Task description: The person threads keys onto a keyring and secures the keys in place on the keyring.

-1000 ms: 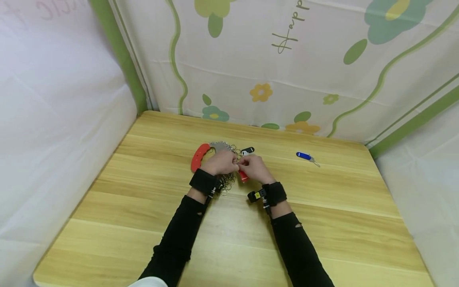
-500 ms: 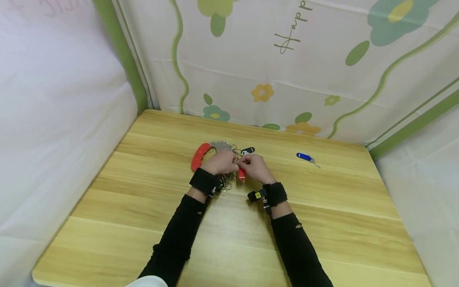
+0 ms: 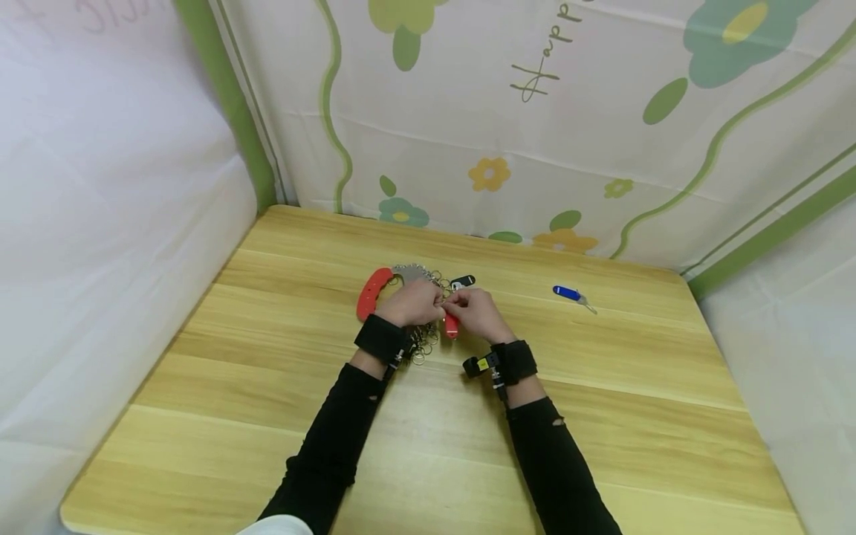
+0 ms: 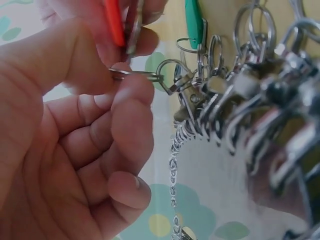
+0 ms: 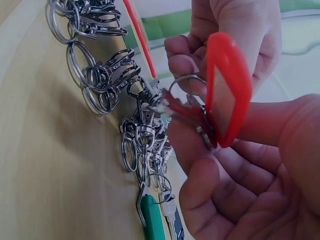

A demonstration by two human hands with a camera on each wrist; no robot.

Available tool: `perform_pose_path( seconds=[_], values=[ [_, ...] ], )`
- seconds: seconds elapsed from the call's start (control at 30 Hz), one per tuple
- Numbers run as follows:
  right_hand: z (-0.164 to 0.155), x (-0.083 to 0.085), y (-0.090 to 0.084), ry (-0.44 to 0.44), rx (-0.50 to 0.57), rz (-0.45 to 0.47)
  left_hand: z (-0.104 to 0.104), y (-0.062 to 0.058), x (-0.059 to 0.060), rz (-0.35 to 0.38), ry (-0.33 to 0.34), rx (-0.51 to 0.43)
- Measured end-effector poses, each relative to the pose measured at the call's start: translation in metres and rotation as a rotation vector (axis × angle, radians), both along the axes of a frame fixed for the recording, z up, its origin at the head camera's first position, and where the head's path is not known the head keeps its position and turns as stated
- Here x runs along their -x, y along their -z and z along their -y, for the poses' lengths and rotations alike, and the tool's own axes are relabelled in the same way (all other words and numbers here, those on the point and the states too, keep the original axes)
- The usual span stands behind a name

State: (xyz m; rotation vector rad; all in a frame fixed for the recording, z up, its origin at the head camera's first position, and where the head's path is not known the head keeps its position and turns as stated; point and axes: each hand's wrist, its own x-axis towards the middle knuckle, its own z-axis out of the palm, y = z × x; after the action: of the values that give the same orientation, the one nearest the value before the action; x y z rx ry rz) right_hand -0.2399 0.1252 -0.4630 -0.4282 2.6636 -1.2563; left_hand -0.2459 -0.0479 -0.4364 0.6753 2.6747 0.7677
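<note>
**Red tag ring against clip on the key holder: position of parts**

Wooden table [image 3: 602, 386] carrying the work near its middle, slightly toward the far edge. Red-handled key holder [image 3: 372, 291] lying on it, handle to the left, its fan of metal rings and clips [image 3: 423, 343] spreading to the right and toward the person, partly covered by the hands.

Left hand [image 3: 416, 303] placed over the ring cluster, fingers curled, thumb and forefinger pinching a small split ring [image 4: 131, 75] level with one clip [image 4: 181, 85]. Right hand [image 3: 473, 310] touching it fingertip to fingertip from the right, fingers closed on the red key tag [image 5: 227, 90] and its ring.

Governing relation: tag ring and clip meeting in the narrow space between the two hands, clip lying just left of the right fingertips. Tag long axis running toward the person in the head view, roughly across the line joining ring to clip. Both hands equally near the junction; whether ring is already through the clip, not determinable.

Green tag [image 5: 152, 220] hanging lower in the cluster. Blue key tag [image 3: 567, 292] lying apart on the right, well clear of both hands.
</note>
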Motion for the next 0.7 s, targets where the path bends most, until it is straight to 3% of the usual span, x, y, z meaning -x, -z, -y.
perform_pose_path(
  seconds=[0.33,0.7],
  values=[
    [0.0004,-0.0017,-0.0051,-0.020,0.009,0.016,-0.0018,0.0026,0.0009,-0.037,0.003,0.005],
    [0.0023,-0.0016,-0.0043,-0.051,0.000,-0.048,-0.0033,0.0034,0.0006,-0.048,-0.011,0.003]
  ],
)
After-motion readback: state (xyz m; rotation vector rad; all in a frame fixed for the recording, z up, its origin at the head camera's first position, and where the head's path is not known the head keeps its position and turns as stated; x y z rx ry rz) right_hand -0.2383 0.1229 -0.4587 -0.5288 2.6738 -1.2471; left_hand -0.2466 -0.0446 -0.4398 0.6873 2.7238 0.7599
